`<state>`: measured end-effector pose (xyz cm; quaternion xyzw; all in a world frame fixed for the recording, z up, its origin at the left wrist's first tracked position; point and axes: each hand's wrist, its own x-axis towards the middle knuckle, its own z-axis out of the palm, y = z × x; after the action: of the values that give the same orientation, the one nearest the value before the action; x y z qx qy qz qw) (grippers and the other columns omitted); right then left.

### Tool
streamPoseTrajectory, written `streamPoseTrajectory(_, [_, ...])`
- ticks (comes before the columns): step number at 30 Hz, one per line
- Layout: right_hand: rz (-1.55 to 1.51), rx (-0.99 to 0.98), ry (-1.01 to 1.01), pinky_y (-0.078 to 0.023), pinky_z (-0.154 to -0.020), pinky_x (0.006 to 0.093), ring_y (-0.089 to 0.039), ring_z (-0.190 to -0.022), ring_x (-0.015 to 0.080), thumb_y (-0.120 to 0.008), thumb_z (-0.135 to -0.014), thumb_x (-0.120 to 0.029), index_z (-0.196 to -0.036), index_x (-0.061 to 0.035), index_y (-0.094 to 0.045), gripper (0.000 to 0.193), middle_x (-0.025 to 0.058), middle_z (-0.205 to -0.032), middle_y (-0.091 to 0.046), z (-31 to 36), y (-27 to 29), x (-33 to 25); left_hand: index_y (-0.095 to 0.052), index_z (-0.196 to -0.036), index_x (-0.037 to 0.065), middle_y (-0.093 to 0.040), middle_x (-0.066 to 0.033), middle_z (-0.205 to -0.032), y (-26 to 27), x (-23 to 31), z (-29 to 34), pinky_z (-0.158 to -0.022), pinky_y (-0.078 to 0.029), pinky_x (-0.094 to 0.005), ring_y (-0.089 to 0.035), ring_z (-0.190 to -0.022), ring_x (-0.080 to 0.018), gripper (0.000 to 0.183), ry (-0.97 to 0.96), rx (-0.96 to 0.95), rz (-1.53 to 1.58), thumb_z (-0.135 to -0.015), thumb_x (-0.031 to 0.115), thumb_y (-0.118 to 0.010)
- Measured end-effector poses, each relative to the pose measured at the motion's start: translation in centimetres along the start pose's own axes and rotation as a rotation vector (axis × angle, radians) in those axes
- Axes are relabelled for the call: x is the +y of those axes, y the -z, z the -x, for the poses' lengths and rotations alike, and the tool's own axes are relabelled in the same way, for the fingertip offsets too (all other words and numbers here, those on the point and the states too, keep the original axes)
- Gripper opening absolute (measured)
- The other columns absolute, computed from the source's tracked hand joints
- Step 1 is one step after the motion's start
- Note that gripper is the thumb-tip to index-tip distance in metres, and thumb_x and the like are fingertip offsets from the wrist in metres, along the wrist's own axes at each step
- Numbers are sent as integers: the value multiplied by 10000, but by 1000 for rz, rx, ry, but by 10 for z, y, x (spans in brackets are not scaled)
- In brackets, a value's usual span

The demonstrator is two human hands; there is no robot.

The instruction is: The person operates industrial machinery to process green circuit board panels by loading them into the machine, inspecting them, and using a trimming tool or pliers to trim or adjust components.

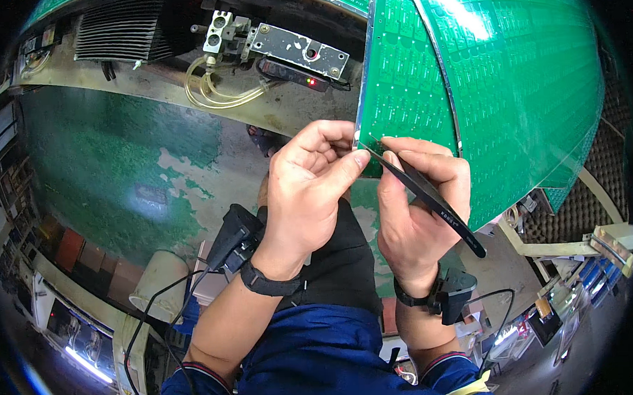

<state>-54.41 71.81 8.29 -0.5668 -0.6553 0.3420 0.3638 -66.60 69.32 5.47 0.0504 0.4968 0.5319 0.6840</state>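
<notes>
Black tweezers (440,207) rest in my right hand (411,225), its fingers closed around them. Their tips point up and left at the lower left corner of a green circuit board panel (402,66), which has rows of small printed outlines. My left hand (298,180) pinches the panel's left edge between thumb and fingers, right beside the tweezer tips. I cannot tell whether the tips grip anything. Against this narrow strip, past a dark curved edge, a larger green panel (532,110) spreads to the right and reflects a bright light.
Beyond my left hand stands a metal bracket (301,48) with clear coiled hoses (209,93) and a small black sensor with red lights (293,73). Black bellows (118,29) lie farther left. A white bin (161,278) stands on the worn green floor. Cables hang from both wrist devices.
</notes>
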Motion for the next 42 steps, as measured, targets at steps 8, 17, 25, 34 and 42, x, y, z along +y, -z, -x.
streamPoseTrajectory(8, [2,5,4,-557,-692,299,-691,-828,237,-722,-812,56,-974,-6,-564,235,161,-969,-694,0,-3,3,-586,-1151,-56,-642,-61,-999,-2,-1,-2,-775,-494,-202,-597,-885,-77,266,-69,-16,61,-889,-81,-623])
streamPoseTrajectory(17, [-135,125,-101,-535,-746,310,-657,-820,223,-679,-813,86,-962,23,-552,206,160,-932,-664,4,4,-2,-562,-1241,-43,-649,-101,-1065,-3,-1,-4,-857,-505,-282,-625,-972,-149,367,16,-69,32,-879,-93,-596])
streamPoseTrajectory(25, [-923,-137,-841,-565,-783,288,-653,-860,137,-594,-872,59,-1017,10,-548,160,93,-1036,-616,49,83,-29,-570,-960,53,-624,-20,-851,-15,12,8,-642,-469,-243,-578,-723,-89,89,35,22,-310,-917,43,-648])
streamPoseTrajectory(34, [-1059,-21,-1111,-563,-611,302,-653,-673,160,-613,-868,-16,-974,-49,-569,120,97,-848,-663,184,177,50,-587,-1047,10,-635,-33,-847,-57,1,81,-710,-493,-239,-608,-772,-107,181,169,-254,-755,-908,86,-675])
streamPoseTrajectory(42, [-1030,387,-1053,-518,-658,358,-656,-750,240,-538,-842,-9,-1052,60,-658,251,108,-902,-689,125,106,184,-523,-1266,5,-614,-137,-1178,-126,-59,31,-939,-503,-404,-628,-1018,-253,352,610,-287,-251,-964,167,-603])
